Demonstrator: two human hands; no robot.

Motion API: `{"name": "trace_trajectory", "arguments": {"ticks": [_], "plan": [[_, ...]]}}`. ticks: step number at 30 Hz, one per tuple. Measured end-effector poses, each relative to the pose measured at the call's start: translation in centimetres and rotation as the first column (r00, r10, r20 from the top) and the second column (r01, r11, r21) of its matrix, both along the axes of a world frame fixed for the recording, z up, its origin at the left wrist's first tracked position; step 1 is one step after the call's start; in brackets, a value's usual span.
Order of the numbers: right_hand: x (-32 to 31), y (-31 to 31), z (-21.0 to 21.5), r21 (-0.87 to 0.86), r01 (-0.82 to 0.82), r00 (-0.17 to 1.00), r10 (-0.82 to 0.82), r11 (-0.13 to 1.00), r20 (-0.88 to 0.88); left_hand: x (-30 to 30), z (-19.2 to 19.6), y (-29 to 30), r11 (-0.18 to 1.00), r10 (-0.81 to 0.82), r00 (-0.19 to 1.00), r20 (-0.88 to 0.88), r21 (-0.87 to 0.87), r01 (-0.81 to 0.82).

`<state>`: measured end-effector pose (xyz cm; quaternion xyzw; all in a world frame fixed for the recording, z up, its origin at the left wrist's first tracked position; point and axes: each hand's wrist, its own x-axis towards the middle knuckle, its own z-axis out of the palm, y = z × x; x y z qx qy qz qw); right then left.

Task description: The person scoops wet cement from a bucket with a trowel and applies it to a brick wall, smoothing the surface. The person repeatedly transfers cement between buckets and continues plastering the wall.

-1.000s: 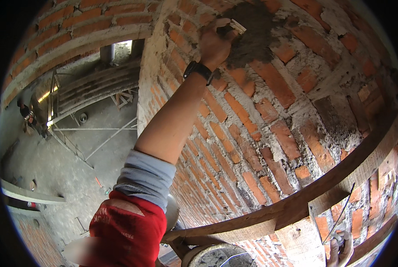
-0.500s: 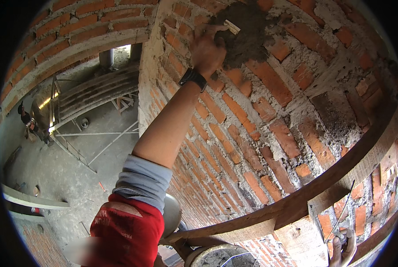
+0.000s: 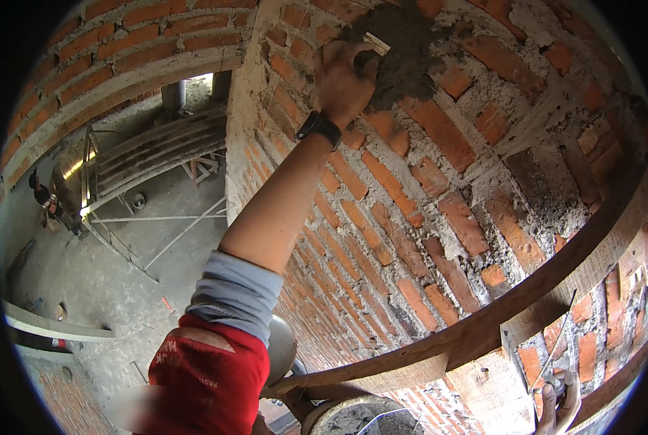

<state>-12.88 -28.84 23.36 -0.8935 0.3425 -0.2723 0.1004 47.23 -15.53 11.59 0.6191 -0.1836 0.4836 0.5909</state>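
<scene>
My left hand [image 3: 344, 81], with a dark watch [image 3: 319, 130] on its wrist, reaches up to the brick wall [image 3: 440, 134]. Its index finger touches or nearly touches the left end of a small pale flat chip [image 3: 377, 44], set in a patch of dark wet mortar [image 3: 405, 69]. Thumb and index finger are curved, with a gap between them. At the lower right, my right hand [image 3: 558, 407] has its fingers closed round a small grey metal piece [image 3: 554, 384], whose kind I cannot make out. A thin line or rod slants up from beside it.
A curved-looking wooden beam [image 3: 476, 342] crosses in front of the wall. Below it stands a bucket of grey mortar [image 3: 360, 420]. Far down at the left are a concrete floor [image 3: 150, 254], a scaffold frame [image 3: 121, 217] and another person [image 3: 48, 199]. A thin string runs along the wall's left edge.
My left hand has shifted slightly right and down, and its thumb has come up closer to the chip. The chip and my right hand look unmoved.
</scene>
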Motion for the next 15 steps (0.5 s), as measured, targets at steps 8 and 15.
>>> {"name": "trace_trajectory", "arguments": {"ticks": [8,15], "plan": [[0.25,0.35,-0.03,-0.009,0.006,1.000,-0.006,1.000,-0.011,-0.04,0.87,0.42,0.995,0.084,0.990,-0.117,0.071,-0.076],[0.29,0.59,-0.13,0.041,0.023,0.999,-0.024,0.999,0.042,0.01,1.07,0.11,0.999,0.033,0.987,-0.158,0.038,-0.028]]}}
